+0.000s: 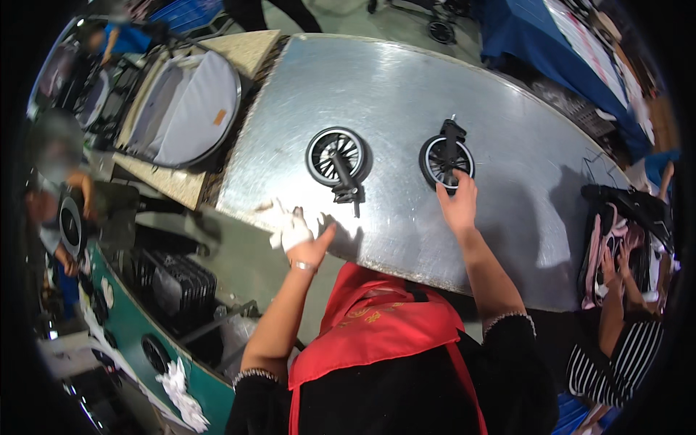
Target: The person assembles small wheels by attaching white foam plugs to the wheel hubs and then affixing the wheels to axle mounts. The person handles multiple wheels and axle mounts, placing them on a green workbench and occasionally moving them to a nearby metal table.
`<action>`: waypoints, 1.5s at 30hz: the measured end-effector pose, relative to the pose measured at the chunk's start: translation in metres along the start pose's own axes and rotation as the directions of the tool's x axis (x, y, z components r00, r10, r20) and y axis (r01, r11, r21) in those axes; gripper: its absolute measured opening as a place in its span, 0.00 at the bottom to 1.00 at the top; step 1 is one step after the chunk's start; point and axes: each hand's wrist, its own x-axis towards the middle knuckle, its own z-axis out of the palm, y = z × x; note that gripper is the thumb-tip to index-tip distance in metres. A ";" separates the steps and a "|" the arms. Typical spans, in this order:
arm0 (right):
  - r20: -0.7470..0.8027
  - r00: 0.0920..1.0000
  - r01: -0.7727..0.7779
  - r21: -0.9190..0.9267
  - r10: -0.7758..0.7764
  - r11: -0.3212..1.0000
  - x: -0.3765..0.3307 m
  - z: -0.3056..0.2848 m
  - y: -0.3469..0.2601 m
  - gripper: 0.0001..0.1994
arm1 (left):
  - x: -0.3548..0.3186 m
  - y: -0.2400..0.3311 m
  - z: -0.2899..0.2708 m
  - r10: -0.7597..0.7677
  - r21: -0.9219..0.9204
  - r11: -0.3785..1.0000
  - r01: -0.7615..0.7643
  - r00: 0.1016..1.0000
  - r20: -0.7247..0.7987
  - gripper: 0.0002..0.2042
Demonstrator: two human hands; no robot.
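Wheel-handling step, I'd say — right hand (458, 201) half-open, touching right wheel (436, 162); left hand (310, 249) at white cloth (290, 230), grip unclear — next probably needs firmer pinch.

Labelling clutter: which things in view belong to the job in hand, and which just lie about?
In the job:
- right wheel unit, under the right hand
- white wad, in the left hand
- left wheel unit, probably

Apparently just lying about:
- grey carrycot
- black crate
- dark wheel on green table

workshop, metal worktable (397, 232), spoked wheels (335, 155)
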 end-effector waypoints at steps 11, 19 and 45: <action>0.123 0.634 -0.661 -0.426 0.763 0.618 0.167 0.052 0.016 0.52 | 0.184 0.097 0.022 0.205 0.242 0.895 -0.374 0.829 0.521 0.64; 0.242 0.597 -0.622 -0.463 0.765 0.632 0.167 0.046 0.023 0.47 | 0.168 0.046 0.049 0.307 0.267 0.819 -0.507 0.781 0.544 0.54; 0.869 -0.265 -0.964 -0.246 -0.418 0.101 -0.101 -0.023 -0.109 0.40 | -0.239 -0.004 -0.079 -0.336 -0.584 -0.801 -0.130 0.905 0.260 0.56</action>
